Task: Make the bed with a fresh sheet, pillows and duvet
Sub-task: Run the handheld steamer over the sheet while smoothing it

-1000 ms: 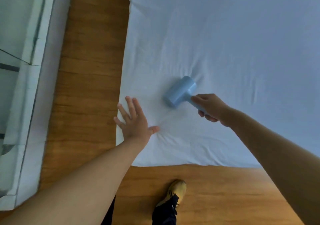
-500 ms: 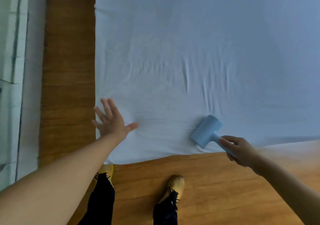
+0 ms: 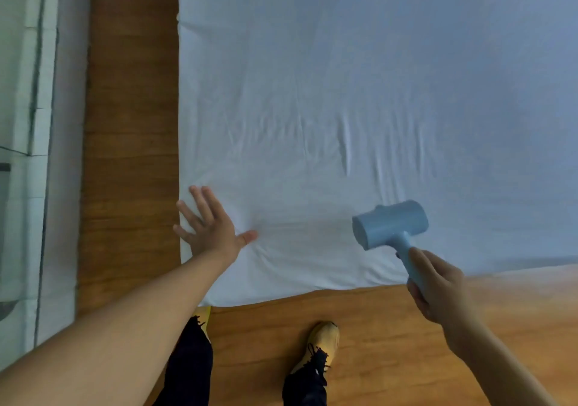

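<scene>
Wooden plank flooring (image 3: 131,124) borders the bed on two sides, with a pale wall panel (image 3: 28,124) at far left. Spread across the bed is the white cotton fitted sheet (image 3: 375,77), flat over most of its area, with creases running toward the near edge and a fan of wrinkles at the near left corner. No pillows or duvet are in view.

Risk: the corner fabric looks slack. If the roller is drawn across it while the sheet is unpinned, the cloth is likely to bunch or drag toward the edge and set new creases. A roller held at a tilt would probably contact along one end only.

Pose: the left hand (image 3: 209,230) lies flat on the sheet at the near left corner, fingers spread and open, holding nothing, forearm extended. The right hand (image 3: 438,286) is wrapped closed around the handle of the light blue plastic cylindrical roller (image 3: 389,224), whose head is over the near edge; contact with the sheet cannot be determined.
</scene>
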A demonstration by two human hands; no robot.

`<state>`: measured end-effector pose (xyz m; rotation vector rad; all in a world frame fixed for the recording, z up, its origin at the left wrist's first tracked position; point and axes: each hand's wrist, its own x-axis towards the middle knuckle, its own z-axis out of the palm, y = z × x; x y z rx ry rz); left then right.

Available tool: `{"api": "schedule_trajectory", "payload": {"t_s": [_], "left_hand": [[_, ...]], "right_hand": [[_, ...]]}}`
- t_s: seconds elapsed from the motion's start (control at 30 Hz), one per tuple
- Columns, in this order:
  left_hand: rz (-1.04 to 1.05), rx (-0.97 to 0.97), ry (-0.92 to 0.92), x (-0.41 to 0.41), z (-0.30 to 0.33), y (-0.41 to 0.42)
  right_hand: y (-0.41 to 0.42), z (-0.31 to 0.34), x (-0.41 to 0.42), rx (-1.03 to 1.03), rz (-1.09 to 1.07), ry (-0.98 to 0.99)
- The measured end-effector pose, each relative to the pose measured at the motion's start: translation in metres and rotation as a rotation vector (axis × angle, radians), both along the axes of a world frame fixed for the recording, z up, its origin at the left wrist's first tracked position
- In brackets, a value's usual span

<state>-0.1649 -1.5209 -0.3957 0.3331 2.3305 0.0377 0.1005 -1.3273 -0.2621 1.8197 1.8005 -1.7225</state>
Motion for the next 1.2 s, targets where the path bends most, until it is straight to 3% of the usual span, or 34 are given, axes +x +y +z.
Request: {"api": "schedule_trajectory", "payload": {"t_s": [0.23,0.37,0.63,1.2], "left_hand": [[0.021,0.000,-0.010,0.000,-0.003,0.002],[0.026,-0.001,0.001,0.001,-0.008,0.003],[0.039,0.000,-0.024,0.000,-0.006,0.002],[0.007,-0.013,-0.033,-0.001,-0.001,0.003]], "right_hand": [[0.024,-0.043,-0.220,-0.044,-0.318,0.205],[0.067,-0.072,-0.262,-0.147,-0.446,0.153],[0.014,-0.078,-0.166,-0.198,-0.236,-0.089],[-0.114,-0.047,-0.002,-0.299,-0.182,-0.175]]}}
